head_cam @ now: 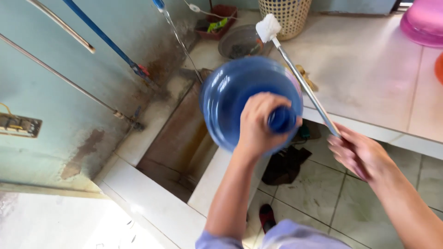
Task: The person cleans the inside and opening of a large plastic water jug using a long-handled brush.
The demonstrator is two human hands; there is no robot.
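Left hand [256, 124] gripping bottle [240, 99] neck, mouth toward camera

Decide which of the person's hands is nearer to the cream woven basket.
Right. The right hand grips the brush handle on the side of the basket; the left hand clasps the blue bottle's neck, slightly farther away.

1 large blue water jug [240, 99]. 1 long-handled brush [295, 69] with a white head. 2 hands: 1 left hand [256, 123] and 1 right hand [362, 154]. 1 woven basket [287, 16] at the back edge of the tiled counter [369, 74]. 1 round metal basin [240, 42] beside it. 1 small red tray [217, 20] in the far corner. 1 pink plastic tub [422, 23] at the counter's right corner. 1 blue pipe [104, 38] and 2 grey pipes on the wall. 1 dark cloth [286, 165] and 1 red shoe [266, 216] on the floor.
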